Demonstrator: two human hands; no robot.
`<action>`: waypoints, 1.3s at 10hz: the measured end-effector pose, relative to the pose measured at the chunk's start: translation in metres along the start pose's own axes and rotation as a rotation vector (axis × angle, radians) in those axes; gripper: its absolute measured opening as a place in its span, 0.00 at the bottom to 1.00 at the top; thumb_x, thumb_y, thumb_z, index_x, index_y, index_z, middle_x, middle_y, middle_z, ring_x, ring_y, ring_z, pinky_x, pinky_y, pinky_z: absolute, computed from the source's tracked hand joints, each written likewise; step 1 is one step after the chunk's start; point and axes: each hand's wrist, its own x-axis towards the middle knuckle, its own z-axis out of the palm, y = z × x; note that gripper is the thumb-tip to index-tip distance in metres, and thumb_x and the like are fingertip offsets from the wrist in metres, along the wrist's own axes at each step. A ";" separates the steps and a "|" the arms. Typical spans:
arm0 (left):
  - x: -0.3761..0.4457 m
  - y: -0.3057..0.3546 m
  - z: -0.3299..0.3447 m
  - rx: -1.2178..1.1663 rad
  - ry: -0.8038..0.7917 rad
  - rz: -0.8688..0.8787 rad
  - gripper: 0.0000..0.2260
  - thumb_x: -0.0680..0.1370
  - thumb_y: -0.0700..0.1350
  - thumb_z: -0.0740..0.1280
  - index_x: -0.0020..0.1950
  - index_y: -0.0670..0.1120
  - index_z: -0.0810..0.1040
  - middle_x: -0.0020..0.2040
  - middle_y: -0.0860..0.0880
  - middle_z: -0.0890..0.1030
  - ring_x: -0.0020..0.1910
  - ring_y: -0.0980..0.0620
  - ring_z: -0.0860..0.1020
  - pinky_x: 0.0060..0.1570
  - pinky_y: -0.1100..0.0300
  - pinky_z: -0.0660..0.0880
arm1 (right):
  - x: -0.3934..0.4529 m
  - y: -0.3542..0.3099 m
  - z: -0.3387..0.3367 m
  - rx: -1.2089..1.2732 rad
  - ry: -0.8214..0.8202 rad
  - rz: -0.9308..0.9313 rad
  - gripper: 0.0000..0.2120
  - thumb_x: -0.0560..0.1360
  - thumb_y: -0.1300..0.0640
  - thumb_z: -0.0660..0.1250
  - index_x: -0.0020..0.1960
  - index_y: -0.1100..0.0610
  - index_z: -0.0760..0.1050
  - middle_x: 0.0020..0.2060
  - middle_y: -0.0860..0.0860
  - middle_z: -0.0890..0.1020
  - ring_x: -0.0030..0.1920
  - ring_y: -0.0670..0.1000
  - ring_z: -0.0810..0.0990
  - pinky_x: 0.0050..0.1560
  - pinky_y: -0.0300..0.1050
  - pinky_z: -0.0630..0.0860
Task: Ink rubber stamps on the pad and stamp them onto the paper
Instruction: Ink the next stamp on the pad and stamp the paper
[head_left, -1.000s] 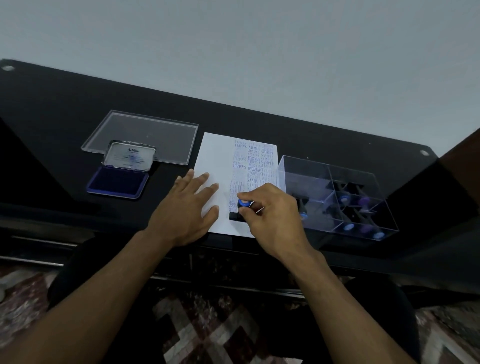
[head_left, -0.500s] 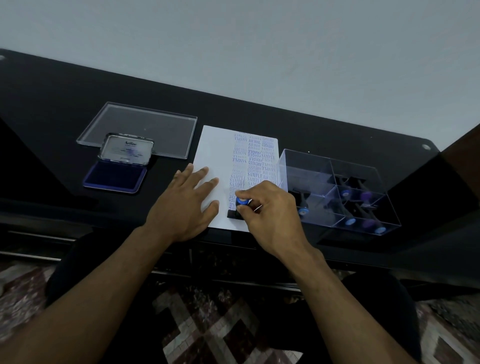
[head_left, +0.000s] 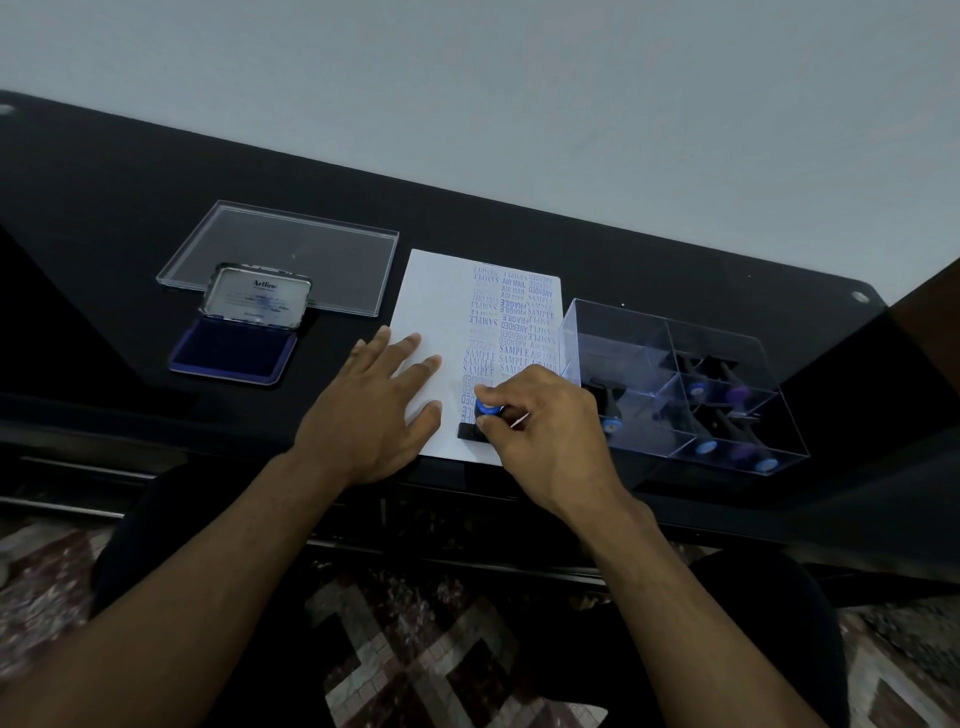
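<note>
Right hand (head_left: 540, 431) pinching the stamp (head_left: 480, 418) by its blue knob, thumb and fingers curled round it, black base down on the paper (head_left: 436, 306) close to the near edge. Left hand (head_left: 374, 410) spread flat, fingers straight, pinning the blank left half of the sheet just beside the stamp. Sheet lying at the near edge of the counter (head_left: 104, 208), middle of its width, right half already crowded with blue columns reading SAMPLE, AIR MAIL, FRAGILE, AMENDED. Pad (head_left: 234, 351) open toward the left, lid propped up behind it against a clear tray (head_left: 291, 249). Clear box (head_left: 691, 384) of spare stamps touching or nearly touching the sheet's right edge; hard to tell which through the plastic.

Likely mid-press on one more print at the foot of a column. For a clean mark: press straight down with even weight, no rocking, no twisting of the knob. Keep the flat hand firm so the sheet cannot creep toward the drop-off. Lift straight up, never dragging sideways, else a smear into the neighbouring print. Little room left near the bottom edge, so worth watching that the base stays wholly on paper.
</note>
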 end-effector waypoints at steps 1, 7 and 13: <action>0.000 0.000 0.000 0.010 0.008 0.001 0.31 0.79 0.64 0.47 0.79 0.53 0.64 0.81 0.48 0.59 0.81 0.44 0.51 0.79 0.46 0.50 | -0.001 0.001 0.000 0.020 0.020 -0.005 0.08 0.70 0.59 0.76 0.49 0.55 0.86 0.42 0.47 0.83 0.40 0.43 0.81 0.47 0.46 0.80; 0.000 -0.001 0.001 0.009 0.010 0.005 0.31 0.79 0.64 0.48 0.79 0.52 0.64 0.81 0.48 0.60 0.81 0.44 0.52 0.79 0.47 0.49 | 0.006 0.000 0.001 -0.002 -0.011 0.005 0.07 0.73 0.59 0.74 0.51 0.56 0.85 0.42 0.49 0.83 0.40 0.46 0.80 0.48 0.46 0.79; 0.000 0.000 0.001 -0.007 0.011 -0.002 0.32 0.79 0.65 0.46 0.79 0.53 0.64 0.81 0.48 0.59 0.82 0.45 0.50 0.79 0.47 0.49 | 0.005 0.001 -0.001 -0.006 -0.034 -0.002 0.06 0.71 0.59 0.75 0.48 0.55 0.85 0.41 0.45 0.82 0.39 0.43 0.80 0.46 0.42 0.79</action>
